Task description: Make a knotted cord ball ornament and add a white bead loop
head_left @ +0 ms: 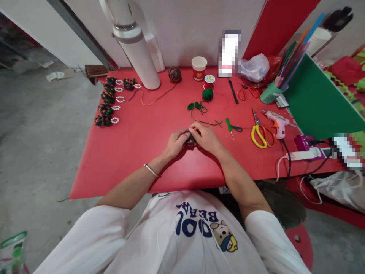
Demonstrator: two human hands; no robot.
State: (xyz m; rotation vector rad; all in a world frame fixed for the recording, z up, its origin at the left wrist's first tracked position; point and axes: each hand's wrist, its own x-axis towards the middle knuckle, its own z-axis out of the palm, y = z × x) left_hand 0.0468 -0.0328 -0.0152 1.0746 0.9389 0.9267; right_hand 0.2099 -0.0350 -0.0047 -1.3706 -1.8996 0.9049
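My left hand (177, 142) and my right hand (204, 137) meet over the near middle of the red table. Between them is a small dark multicoloured yarn piece (190, 140), mostly hidden by my fingers. Both hands are closed on it, fingertips touching. Just beyond lie a loose green yarn strand (209, 123), small green yarn bows (196, 107) and a green yarn ball (207, 94). A green-handled crochet hook (229, 125) rests to the right of my right hand.
Finished yarn pieces with white bead loops (107, 95) line the left edge. A tall white flask (139, 57), a multicoloured yarn ball (175, 74) and a paper cup (199, 68) stand behind. Yellow-handled scissors (259, 135), a pink glue gun (279, 125) and a power strip (303, 155) lie right.
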